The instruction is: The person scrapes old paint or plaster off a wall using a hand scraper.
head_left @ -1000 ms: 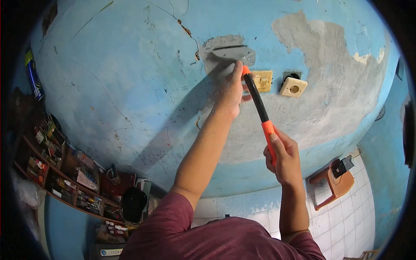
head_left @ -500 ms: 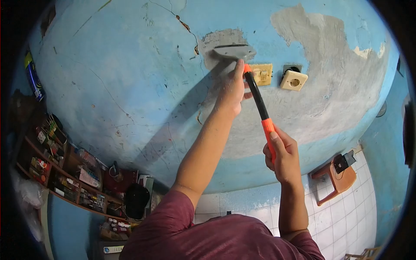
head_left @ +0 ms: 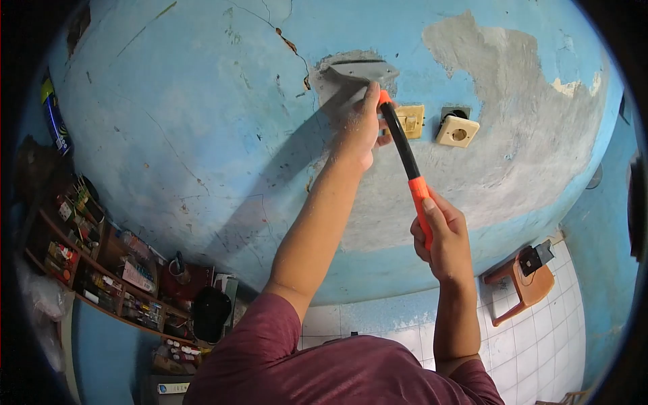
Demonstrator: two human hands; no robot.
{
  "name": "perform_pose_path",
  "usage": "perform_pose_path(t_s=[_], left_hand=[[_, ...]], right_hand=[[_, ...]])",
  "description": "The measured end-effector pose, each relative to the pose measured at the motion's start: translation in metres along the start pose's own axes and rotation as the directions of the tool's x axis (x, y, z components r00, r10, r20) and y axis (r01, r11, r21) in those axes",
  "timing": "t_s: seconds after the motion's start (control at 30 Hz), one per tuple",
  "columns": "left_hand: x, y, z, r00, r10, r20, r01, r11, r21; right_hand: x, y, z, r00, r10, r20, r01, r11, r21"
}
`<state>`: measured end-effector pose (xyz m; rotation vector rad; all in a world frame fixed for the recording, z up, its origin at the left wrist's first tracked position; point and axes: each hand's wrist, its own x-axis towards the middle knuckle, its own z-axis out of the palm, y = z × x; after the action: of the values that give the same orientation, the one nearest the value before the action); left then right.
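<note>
So, going left to right: a spray can [head_left: 55, 118] is standing at the far left, above a wooden shelf unit [head_left: 79, 253] that's holding brushes, bottles and other small stuff. A jagged crack [head_left: 289, 44] is running down the blue wall [head_left: 223, 101]. Next, the left grip [head_left: 360, 128] is reaching up with its thumb resting by the grey scraper head; its fingers are partly hiding behind the handle, so I can't tell if it's pinching anything. The long-handled scraper [head_left: 401, 142] is slanting down and right from a grey patch [head_left: 388, 94] on the wall, passing in front of a yellowed light switch [head_left: 411, 122]. The right grip [head_left: 442, 236] is wrapping tightly around its orange lower end. Further right, a wall socket [head_left: 457, 131] is hanging loose from its box, and an orange plastic stool [head_left: 533, 287] is standing on the tiles [head_left: 503, 347], holding something black.
</note>
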<state>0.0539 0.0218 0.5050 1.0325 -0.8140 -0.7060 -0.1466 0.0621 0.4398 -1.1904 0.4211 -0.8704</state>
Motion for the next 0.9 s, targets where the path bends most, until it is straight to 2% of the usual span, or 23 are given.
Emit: perform_pose_path(t_s=[0.1, 0.17, 0.23, 0.43, 0.57, 0.63, 0.7, 0.8, 0.9], left_hand=[[-0.004, 0.0, 0.002, 1.0, -0.016, -0.002, 0.016, 0.999, 0.038], [0.001, 0.001, 0.004, 1.0, 0.014, -0.02, -0.014, 1.0, 0.001], [-0.001, 0.004, 0.006, 0.999, 0.021, -0.029, -0.022, 0.999, -0.029], [0.001, -0.008, -0.002, 0.998, -0.049, 0.03, 0.048, 0.998, 0.044], [0.002, 0.007, 0.008, 0.999, 0.036, -0.001, -0.036, 0.999, 0.007], [-0.004, -0.004, 0.001, 1.0, 0.02, 0.016, -0.021, 0.998, 0.051], [-0.009, -0.008, 0.004, 0.998, -0.051, -0.036, 0.053, 0.997, 0.061], [0.007, -0.003, 0.006, 1.0, 0.004, 0.005, -0.004, 1.0, 0.031], [0.0, -0.004, 0.005, 1.0, 0.027, 0.005, -0.027, 1.0, 0.006]], right_hand=[[-0.004, 0.01, 0.002, 0.997, 0.024, -0.075, -0.026, 0.999, -0.032], [0.005, 0.006, 0.001, 0.998, 0.0, -0.068, -0.005, 0.997, -0.071], [0.005, -0.002, 0.001, 1.0, -0.006, -0.023, 0.005, 1.0, -0.021], [0.003, 0.008, -0.007, 0.999, 0.017, -0.033, -0.018, 0.998, -0.056], [0.003, -0.003, -0.004, 0.999, 0.023, 0.024, -0.024, 1.0, 0.005], [-0.004, 0.009, -0.008, 1.0, 0.026, -0.012, -0.027, 0.999, -0.02], [0.001, 0.011, -0.009, 0.999, 0.033, -0.037, -0.034, 0.999, -0.038], [0.01, 0.005, -0.006, 0.999, -0.039, -0.018, 0.038, 0.997, -0.06], [0.002, 0.001, -0.006, 1.0, -0.012, -0.018, 0.011, 0.998, -0.063]])
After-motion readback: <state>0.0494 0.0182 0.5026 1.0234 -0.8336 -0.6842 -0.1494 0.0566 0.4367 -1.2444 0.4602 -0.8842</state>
